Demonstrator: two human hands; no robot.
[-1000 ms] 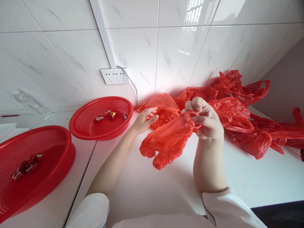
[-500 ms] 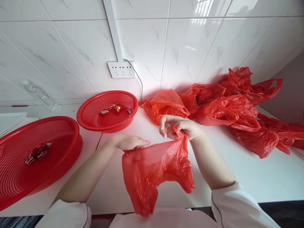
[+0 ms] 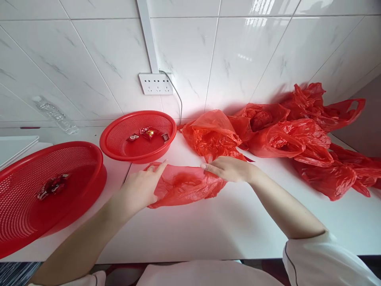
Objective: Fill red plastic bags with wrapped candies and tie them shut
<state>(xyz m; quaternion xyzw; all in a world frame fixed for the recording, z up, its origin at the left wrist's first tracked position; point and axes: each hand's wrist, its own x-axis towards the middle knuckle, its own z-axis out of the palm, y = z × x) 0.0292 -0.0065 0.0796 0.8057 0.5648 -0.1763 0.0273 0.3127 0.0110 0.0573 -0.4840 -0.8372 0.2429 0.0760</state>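
Note:
A thin red plastic bag [image 3: 186, 186] is spread between my hands over the white table, its mouth partly opened out. My left hand [image 3: 141, 188] is at the bag's left end, with the index finger stretched along its far edge and the thumb at the near side; some fingers are hidden by the film. At the right end, my right hand [image 3: 230, 169] pinches the far rim with thumb and fingers. Just beyond the right hand stands another red plastic bag [image 3: 212, 133], its top gaping.
Left are a large red basket [image 3: 98, 159] and a smaller red basket [image 3: 172, 145], each with several small wrapped packets. More red bags [image 3: 288, 137] are heaped along the wall at right. A clear bottle [image 3: 56, 115] lies at back left. A power socket [image 3: 156, 84] is on the tiled wall.
The bag has gone from hanging down towards me to lying stretched out farther forward. My left hand has turned and spread at its end; my right hand has come down onto the rim.

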